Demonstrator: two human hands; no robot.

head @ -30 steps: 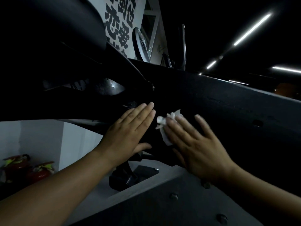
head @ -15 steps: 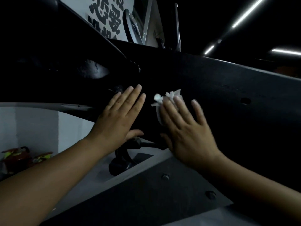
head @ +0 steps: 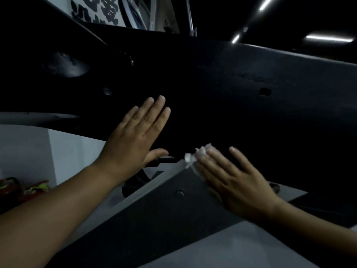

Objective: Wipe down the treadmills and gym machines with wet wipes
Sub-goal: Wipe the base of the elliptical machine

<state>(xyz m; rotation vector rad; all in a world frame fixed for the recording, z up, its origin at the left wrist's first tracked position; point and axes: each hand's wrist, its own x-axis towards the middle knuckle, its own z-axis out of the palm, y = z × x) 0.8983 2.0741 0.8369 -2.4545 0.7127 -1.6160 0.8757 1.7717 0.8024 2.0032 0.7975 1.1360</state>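
A wide black panel of a gym machine [head: 241, 97] fills the middle of the view. My left hand [head: 135, 140] lies flat against it with straight fingers. My right hand [head: 233, 178] presses a crumpled white wet wipe [head: 195, 154] with flat fingers against the panel's lower edge, where it meets a dark grey plate [head: 164, 215]. Most of the wipe is hidden under my fingers.
The grey plate carries bolts [head: 180, 192] and has a pale rim. A dark bracket [head: 135, 182] sits below my left hand. Red fire extinguishers [head: 23, 190] stand at the lower left by a white wall. A sign with large black characters [head: 96, 10] hangs above.
My right hand has slid the wipe down and to the right, from the panel's middle to its lower edge. My left hand stays flat on the panel.
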